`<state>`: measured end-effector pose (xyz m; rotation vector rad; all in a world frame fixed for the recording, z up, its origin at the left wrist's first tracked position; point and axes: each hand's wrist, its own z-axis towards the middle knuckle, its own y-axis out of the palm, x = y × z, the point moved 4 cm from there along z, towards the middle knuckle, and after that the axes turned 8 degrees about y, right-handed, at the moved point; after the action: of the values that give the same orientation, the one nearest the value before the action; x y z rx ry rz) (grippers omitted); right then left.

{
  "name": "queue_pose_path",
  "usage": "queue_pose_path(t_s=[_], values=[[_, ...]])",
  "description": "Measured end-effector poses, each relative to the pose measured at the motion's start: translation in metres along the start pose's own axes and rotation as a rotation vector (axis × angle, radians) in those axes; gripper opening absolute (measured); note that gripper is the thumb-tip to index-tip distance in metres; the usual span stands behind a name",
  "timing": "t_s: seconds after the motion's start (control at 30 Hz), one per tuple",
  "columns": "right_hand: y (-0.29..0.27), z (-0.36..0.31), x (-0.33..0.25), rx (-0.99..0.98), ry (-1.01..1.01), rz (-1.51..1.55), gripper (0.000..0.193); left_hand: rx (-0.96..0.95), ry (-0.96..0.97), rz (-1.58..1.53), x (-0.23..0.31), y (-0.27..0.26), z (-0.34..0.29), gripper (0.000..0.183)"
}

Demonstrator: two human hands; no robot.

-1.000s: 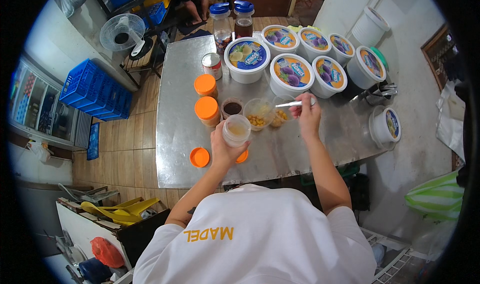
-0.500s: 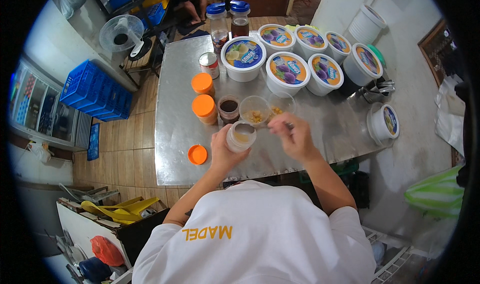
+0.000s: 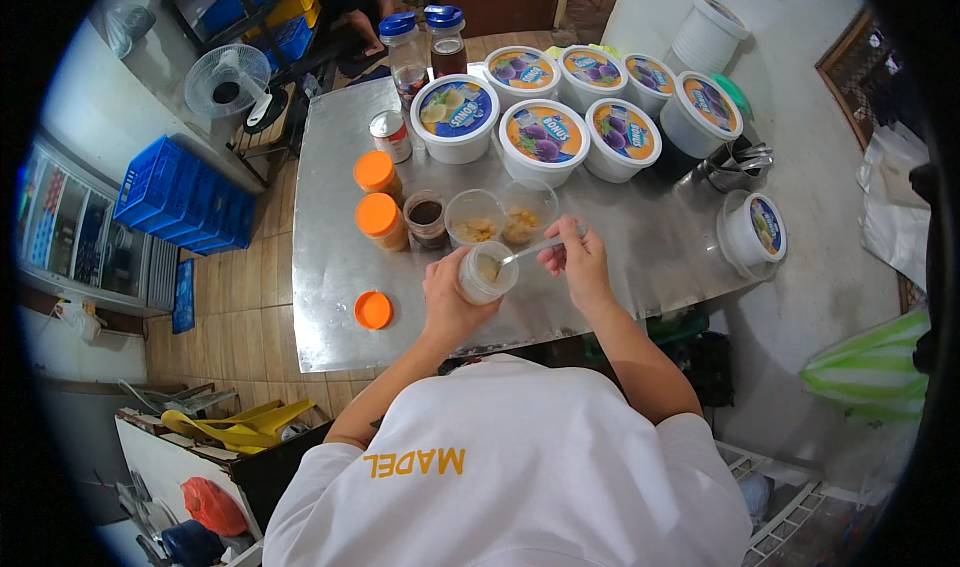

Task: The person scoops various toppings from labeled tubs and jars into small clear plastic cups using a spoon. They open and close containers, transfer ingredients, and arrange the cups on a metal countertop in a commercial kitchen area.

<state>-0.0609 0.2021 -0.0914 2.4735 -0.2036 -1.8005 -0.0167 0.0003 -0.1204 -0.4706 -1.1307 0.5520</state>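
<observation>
My left hand (image 3: 452,298) is wrapped round a clear, open plastic jar (image 3: 484,285) with pale contents, held tilted above the near part of the metal table. A spoon (image 3: 541,248) is pinched in my right hand (image 3: 580,263), its bowl end inside the jar's mouth. Just beyond the jar stand two clear plastic cups, the left cup (image 3: 474,210) and the right cup (image 3: 529,203), both with yellowish pieces at the bottom. To their left is an open jar of dark brown contents (image 3: 426,222). An orange lid (image 3: 373,310) lies flat left of my left hand.
Two orange-lidded jars (image 3: 379,217) and a tin can (image 3: 391,138) line the table's left side. Several white tubs (image 3: 545,137) and two blue-capped bottles (image 3: 447,47) stand at the back. On the right are a metal holder with utensils (image 3: 738,172) and another tub (image 3: 757,229).
My right hand has shifted, and the spoon now reaches down into the jar at a clearer slant. The jar stays in my left hand. The table has slid left in the picture.
</observation>
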Motion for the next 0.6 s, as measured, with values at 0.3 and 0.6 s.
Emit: queue_pose_path(t_s=[0.3, 0.6], values=[[-0.038, 0.013, -0.002, 0.047, 0.033, 0.075, 0.04, 0.056, 0.033, -0.018, 0.017, 0.017, 0.006, 0.081], [-0.058, 0.03, -0.008, 0.03, 0.048, 0.167, 0.04, 0.096, 0.018, -0.04, 0.016, 0.032, 0.011, 0.081]])
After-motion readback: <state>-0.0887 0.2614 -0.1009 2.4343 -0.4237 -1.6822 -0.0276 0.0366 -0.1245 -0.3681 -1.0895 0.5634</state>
